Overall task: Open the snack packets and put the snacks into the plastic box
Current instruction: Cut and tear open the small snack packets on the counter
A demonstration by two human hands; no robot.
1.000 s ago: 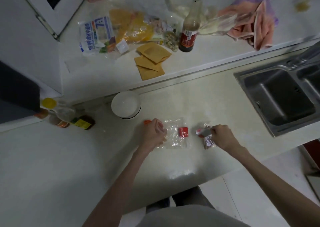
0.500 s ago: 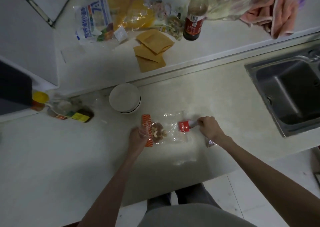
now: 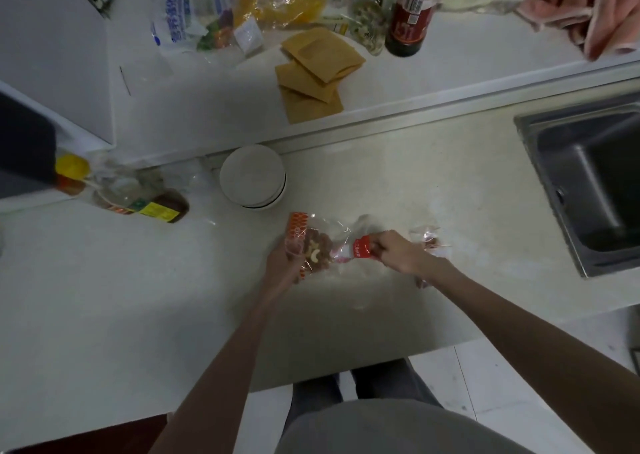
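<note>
A clear snack packet point(image 3: 317, 247) with red-orange ends and mixed nuts inside is held just above the pale counter. My left hand point(image 3: 282, 266) grips its left, patterned end. My right hand point(image 3: 398, 251) pinches its red right end. A second small clear packet point(image 3: 429, 242) lies on the counter just behind my right wrist, partly hidden by it. No plastic box can be made out for certain.
A white round lidded container or bowl point(image 3: 252, 176) stands just behind the packet. A steel sink point(image 3: 588, 183) lies at the right. Oil bottles point(image 3: 121, 190) lie at the left. The raised ledge holds brown paper pouches point(image 3: 317, 73), a dark sauce bottle point(image 3: 410, 14), plastic bags and a pink cloth point(image 3: 585, 14).
My right hand left the small packet on the counter and moved left to take the red end of the nut packet. My left hand lifted and turned that packet's left end.
</note>
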